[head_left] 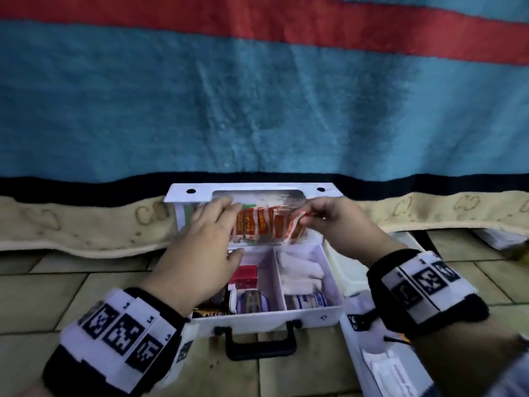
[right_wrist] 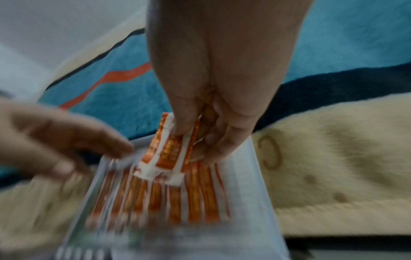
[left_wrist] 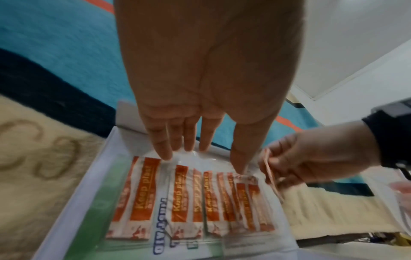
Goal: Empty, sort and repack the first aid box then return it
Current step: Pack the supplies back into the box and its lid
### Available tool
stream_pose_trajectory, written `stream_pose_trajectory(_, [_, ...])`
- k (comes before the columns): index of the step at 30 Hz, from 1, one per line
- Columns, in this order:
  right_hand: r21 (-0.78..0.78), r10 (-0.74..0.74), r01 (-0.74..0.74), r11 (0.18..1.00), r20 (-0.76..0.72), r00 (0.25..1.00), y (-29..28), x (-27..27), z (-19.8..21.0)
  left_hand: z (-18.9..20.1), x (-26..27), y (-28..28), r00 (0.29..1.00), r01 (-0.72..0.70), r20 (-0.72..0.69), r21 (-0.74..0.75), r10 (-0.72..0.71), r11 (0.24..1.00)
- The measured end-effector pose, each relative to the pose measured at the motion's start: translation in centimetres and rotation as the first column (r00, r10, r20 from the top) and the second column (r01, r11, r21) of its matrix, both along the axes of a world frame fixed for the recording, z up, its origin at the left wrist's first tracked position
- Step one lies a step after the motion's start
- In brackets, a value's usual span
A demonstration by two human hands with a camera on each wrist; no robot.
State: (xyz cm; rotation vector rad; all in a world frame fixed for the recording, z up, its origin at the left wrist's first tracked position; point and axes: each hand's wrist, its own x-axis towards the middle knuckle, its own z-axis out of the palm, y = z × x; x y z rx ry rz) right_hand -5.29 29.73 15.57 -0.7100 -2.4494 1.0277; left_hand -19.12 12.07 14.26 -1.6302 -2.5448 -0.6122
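A blue blanket (head_left: 257,110) with a red stripe (head_left: 286,21) hangs over the tiled floor (head_left: 57,296).

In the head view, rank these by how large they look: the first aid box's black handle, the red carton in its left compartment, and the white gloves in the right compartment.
1. white gloves
2. black handle, close to the gloves; it sits nearer the camera, so this ranking is unsure
3. red carton, partly hidden by the left hand

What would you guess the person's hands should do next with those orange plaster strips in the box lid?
Probably slide the plaster strip pinched by the right hand down into the lid's clear pocket, beside the row of strips already there. The left hand has straight fingers at the pocket's top edge, seemingly holding it open.
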Motion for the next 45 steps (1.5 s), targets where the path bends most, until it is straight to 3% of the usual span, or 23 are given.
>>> stream_pose_trajectory(2, [-0.118, -0.089, 0.058, 0.991, -0.273, 0.958, 0.7, -0.6, 1.1, -0.1, -0.6, 0.1, 0.998, -0.033, -0.058, -0.001, 0.033, 0.999])
stream_pose_trajectory(3, [-0.163, -0.128, 0.076, 0.984, -0.34, 0.932, 0.9, -0.8, 1.8, -0.2, -0.9, 0.2, 0.997, -0.043, -0.07, -0.015, 0.042, 0.999])
stream_pose_trajectory(6, [-0.182, -0.174, 0.115, 0.977, -0.348, 0.921, 1.7, -1.3, 2.5, -0.4, -1.3, 0.4, 0.996, -0.052, -0.074, -0.068, 0.047, 0.996])
stream_pose_trajectory(11, [0.119, -0.158, 0.201, 0.972, -0.296, 0.942, 2.4, -1.6, 1.6, -0.5, -1.3, 0.3, 0.999, -0.032, -0.036, -0.036, 0.031, 0.999])
stream_pose_trajectory(13, [0.169, -0.141, 0.201, 0.965, -0.31, 0.94, 2.2, -1.6, 1.6, -0.5, -1.3, 0.2, 0.999, -0.027, -0.017, -0.049, 0.026, 0.998])
stream_pose_trajectory(18, [-0.037, -0.175, 0.179, 0.983, -0.474, 0.863, 2.6, -1.9, 1.2, -0.7, -1.4, 0.0, 1.0, -0.021, 0.01, -0.055, 0.022, 0.998])
stream_pose_trajectory(21, [0.191, -0.108, 0.19, 0.963, -0.371, 0.922, 2.7, -1.5, 0.8, -0.8, -1.5, 0.0, 1.0, -0.019, 0.015, -0.055, 0.02, 0.998])
stream_pose_trajectory(23, [0.475, -0.029, 0.15, 0.867, -0.251, 0.967, 2.7, -1.2, 0.7, -0.8, -1.5, -0.1, 1.0, -0.021, 0.02, -0.062, 0.022, 0.998])
stream_pose_trajectory(25, [0.643, -0.02, 0.122, 0.756, -0.165, 0.986, 2.7, -0.9, 0.7, -0.8, -1.5, -0.1, 1.0, -0.024, 0.017, -0.073, 0.026, 0.997])
stream_pose_trajectory(28, [0.683, -0.033, 0.098, 0.724, -0.107, 0.994, 2.5, -0.7, 1.2, -0.8, -1.6, -0.1, 1.0, -0.025, 0.015, -0.08, 0.026, 0.996])
stream_pose_trajectory(30, [0.692, -0.054, 0.008, 0.722, 0.045, 0.998, 2.3, -0.7, 1.4, -0.9, -1.6, -0.1, 1.0, -0.023, 0.014, -0.077, 0.024, 0.997])
stream_pose_trajectory(33, [0.724, -0.176, -0.101, 0.683, 0.297, 0.939, 1.9, -1.2, 1.8, -0.9, -1.6, 0.0, 0.999, -0.02, 0.024, -0.062, 0.021, 0.998])
stream_pose_trajectory(39, [0.702, -0.158, -0.137, 0.699, 0.338, 0.928, 0.4, -1.7, 3.7, -0.9, -1.8, 0.0, 0.999, -0.009, 0.033, -0.062, 0.011, 0.998])
stream_pose_trajectory(45, [0.76, -0.195, -0.244, 0.602, 0.436, 0.878, 0.4, -2.4, 3.7, -1.1, -2.0, 0.1, 0.999, -0.001, 0.034, -0.055, 0.003, 0.998])
